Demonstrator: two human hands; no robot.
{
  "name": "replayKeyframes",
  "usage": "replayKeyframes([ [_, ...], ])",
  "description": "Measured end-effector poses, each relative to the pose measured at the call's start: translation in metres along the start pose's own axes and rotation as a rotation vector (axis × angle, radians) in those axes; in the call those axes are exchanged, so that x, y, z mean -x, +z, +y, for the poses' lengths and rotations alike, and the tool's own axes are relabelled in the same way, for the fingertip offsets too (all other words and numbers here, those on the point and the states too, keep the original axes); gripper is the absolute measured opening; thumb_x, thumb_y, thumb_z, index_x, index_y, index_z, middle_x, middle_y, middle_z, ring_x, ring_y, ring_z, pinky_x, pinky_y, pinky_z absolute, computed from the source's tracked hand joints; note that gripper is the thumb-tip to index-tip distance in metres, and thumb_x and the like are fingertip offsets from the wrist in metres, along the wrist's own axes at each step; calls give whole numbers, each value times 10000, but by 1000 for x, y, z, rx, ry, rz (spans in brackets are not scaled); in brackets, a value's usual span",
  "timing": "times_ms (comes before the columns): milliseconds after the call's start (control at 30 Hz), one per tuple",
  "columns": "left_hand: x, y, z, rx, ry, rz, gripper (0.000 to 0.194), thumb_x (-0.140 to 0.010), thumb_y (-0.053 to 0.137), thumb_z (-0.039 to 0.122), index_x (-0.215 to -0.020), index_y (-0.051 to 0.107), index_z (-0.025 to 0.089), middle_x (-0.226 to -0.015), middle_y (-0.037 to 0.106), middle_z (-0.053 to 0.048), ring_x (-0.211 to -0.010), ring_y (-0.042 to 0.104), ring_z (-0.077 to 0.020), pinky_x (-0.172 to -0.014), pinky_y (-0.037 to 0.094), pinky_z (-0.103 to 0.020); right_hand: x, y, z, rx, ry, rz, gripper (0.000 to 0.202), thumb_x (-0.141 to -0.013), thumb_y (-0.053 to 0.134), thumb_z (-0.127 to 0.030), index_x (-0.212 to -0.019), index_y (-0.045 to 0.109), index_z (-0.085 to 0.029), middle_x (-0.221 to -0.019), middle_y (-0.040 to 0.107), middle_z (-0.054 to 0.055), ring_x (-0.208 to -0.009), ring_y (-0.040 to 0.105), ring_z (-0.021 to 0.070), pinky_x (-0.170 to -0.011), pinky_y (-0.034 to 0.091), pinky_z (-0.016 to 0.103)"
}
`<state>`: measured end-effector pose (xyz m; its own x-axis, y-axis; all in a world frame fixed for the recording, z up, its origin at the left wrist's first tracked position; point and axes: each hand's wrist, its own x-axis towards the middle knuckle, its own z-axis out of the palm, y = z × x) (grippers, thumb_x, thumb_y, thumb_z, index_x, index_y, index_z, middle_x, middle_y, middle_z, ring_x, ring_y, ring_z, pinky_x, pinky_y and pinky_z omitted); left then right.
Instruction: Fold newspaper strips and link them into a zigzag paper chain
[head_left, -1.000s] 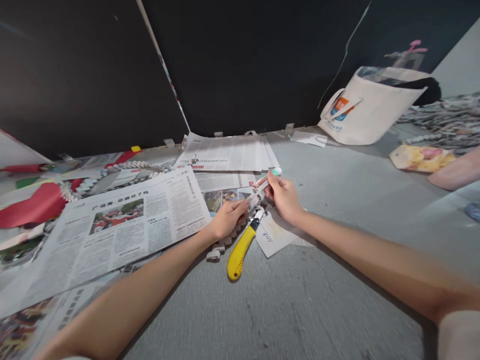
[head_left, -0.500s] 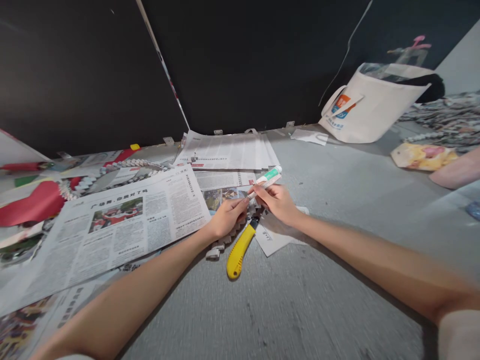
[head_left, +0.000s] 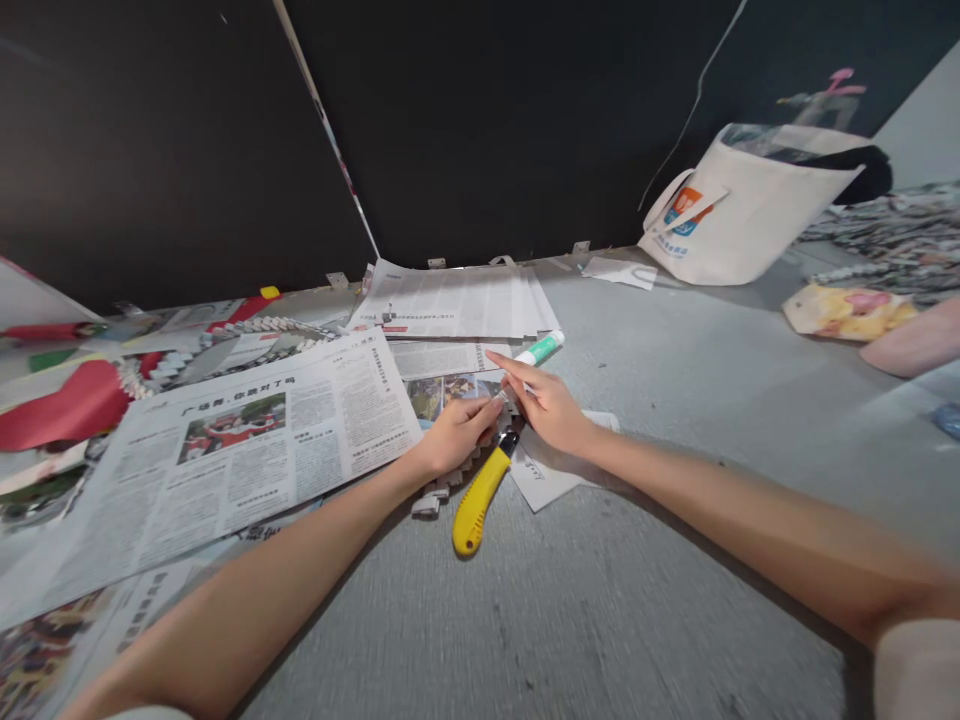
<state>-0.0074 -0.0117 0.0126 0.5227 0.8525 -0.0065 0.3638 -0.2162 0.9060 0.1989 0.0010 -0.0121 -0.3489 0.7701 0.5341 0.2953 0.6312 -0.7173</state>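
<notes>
While the left hand (head_left: pixel 459 437) pinches a folded-newspaper chain (head_left: pixel 442 487) at the frame's centre, the right hand's (head_left: pixel 551 408) fingers sit at its upper end; whether they grip it or the green-and-white marker (head_left: pixel 541 348), I cannot tell. The yellow utility knife (head_left: pixel 480 505) points beneath the 2 hands, so a slip could nick a finger. Upper right, a white tote bag (head_left: pixel 761 220) contains clear plastic (head_left: pixel 748 138).

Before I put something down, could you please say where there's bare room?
Bare grey surface lies between the two forearms, this side of the yellow cutter. Another patch runs beyond the right forearm toward the white bag. It is crowded on the left, with newspapers and red paper, and around the cutter, between white paper and paper chain.
</notes>
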Motion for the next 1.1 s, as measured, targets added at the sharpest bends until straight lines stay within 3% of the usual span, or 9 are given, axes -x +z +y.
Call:
replayKeyframes([
  [133, 1, 0, 1, 6, 20, -29, 529, -1080, 385, 494, -640, 461, 209, -599, 487, 16, -589, 427, -134, -641, 351, -313, 3, -1, 2, 35, -55, -76, 815, -933, 376, -5, -1638, 459, -406, -1256, 689, 49, -1181, 650, 246, -1094, 523, 480],
  [300, 1, 2, 3, 69, 43, -66, 510, -1095, 313, 441, -643, 407, 223, -603, 482, 7, -589, 433, -142, -646, 368, -323, 3, -1, -3, 109, -100, -151, 775, -876, 404, 24, -1551, 555, -326, -1223, 646, 91, -1255, 621, 283, -1098, 521, 483],
  [433, 1, 2, 5, 52, 54, -80, 529, -1096, 288, 455, -637, 418, 227, -602, 488, -4, -596, 446, -151, -651, 380, -329, 4, 0, -6, 195, -78, -183, 664, -888, 418, 10, -1459, 600, -277, -1264, 645, 114, -1244, 634, 309, -996, 571, 471],
  [567, 2, 0, 9, 17, 79, -91, 446, -1064, 311, 344, -644, 407, 228, -632, 508, -7, -626, 462, -154, -680, 398, -323, 6, 0, -7, 242, -37, -185, 635, -888, 424, 7, -1433, 599, -266, -1293, 644, 122, -1212, 655, 309, -957, 582, 467],
  [667, 2, 0, 12, -46, 93, -92, 416, -1038, 325, 293, -639, 418, 221, -649, 514, -3, -636, 467, -152, -699, 404, -319, 5, 1, -8, 209, -23, -103, 591, -928, 418, -12, -1428, 592, -274, -1312, 644, 116, -1222, 642, 295, -988, 564, 468],
  [800, 2, 0, 12, -92, 102, -80, 411, -1027, 331, 275, -629, 417, 220, -648, 518, 1, -633, 475, -148, -696, 406, -313, 4, 2, -8, 176, -16, 2, 547, -997, 399, -58, -1460, 566, -296, -1162, 660, 84, -1081, 655, 260, -966, 561, 442],
  [900, 1, 0, 9, -81, 97, -91, 413, -1034, 329, 279, -635, 420, 221, -632, 507, 7, -615, 471, -145, -677, 400, -310, 5, 1, -7, 250, -73, -70, 629, -962, 407, -24, -1515, 553, -286, -1248, 623, 111, -1165, 616, 287, -987, 551, 458],
  [1100, 0, -1, 6, -152, 124, -119, 426, -1043, 341, 288, -643, 468, 209, -637, 534, 3, -626, 479, -146, -687, 389, -312, 5, 0, -6, 362, -200, -150, 558, -974, 417, -8, -1431, 647, -231, -1240, 639, 136, -1144, 553, 318, -1005, 537, 518],
])
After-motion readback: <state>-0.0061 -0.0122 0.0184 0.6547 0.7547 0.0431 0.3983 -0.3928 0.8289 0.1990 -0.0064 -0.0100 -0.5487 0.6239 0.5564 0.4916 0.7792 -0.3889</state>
